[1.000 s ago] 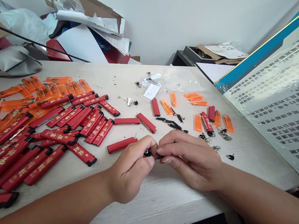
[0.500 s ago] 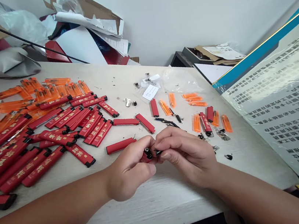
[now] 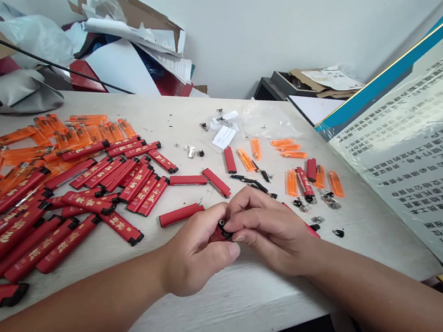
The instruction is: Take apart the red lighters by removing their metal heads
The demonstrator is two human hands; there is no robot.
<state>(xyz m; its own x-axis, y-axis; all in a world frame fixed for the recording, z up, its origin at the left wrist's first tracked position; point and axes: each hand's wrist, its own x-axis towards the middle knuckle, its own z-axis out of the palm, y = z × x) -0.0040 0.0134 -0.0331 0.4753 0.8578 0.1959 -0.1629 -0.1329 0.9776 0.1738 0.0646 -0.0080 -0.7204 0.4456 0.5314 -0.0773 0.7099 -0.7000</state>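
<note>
L hand (image 3: pixel 199 257) closed round a red lighter (image 3: pixel 215 236), low mid-view, over near part of table (image 3: pixel 210 321). R hand (image 3: pixel 275 230): thumb & index tips pinched together, touching lighter's blk end (image 3: pixel 222 224); what's betw. them is hidden. Heaped red lighters (image 3: pixel 154 197) w/ gold chars to L, overlapping; orange lighters (image 3: pixel 93 133) behind, up agst. them. Plain red casing (image 3: pixel 179 215) just beyond L hand, more further back. Thin blk parts (image 3: pixel 264 175) beyond R hand; orange shells (image 3: pixel 290 182) further R, nr. small metal bits (image 3: pixel 333 203). White card (image 3: pixel 223 137) + clear bag (image 3: pixel 270 118) nr. back edge.
</note>
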